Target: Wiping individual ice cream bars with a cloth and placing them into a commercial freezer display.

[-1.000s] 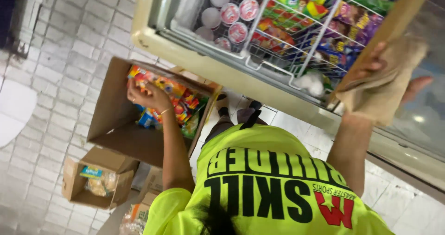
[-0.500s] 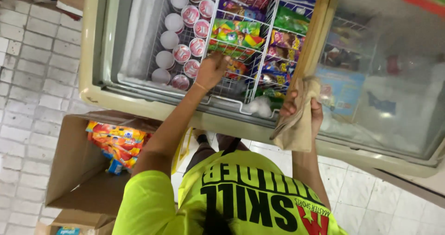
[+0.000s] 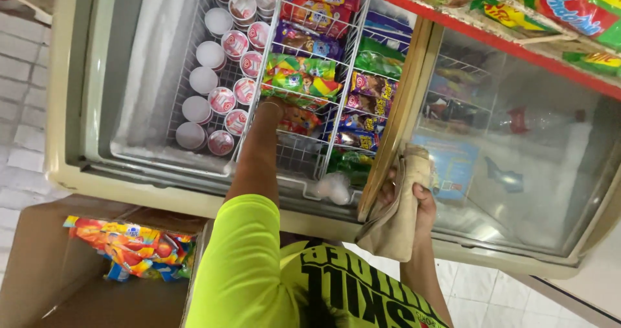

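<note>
Inside open chest freezer (image 3: 71, 166), left hand (image 3: 275, 103) reaching down into middle wire basket (image 3: 304, 153), fingers hidden behind colourful ice-cream packets (image 3: 301, 76), so cannot tell whether holding any. Right hand (image 3: 414, 195) gripping tan cloth (image 3: 398, 218) against edge of sliding glass lid (image 3: 511, 153), likely bracing lid open for access. Lidded cups (image 3: 220, 98) sitting in rows in left basket. Cardboard box (image 3: 39, 270) with more packets (image 3: 126, 247) standing on floor at near left, close for restocking.
</note>
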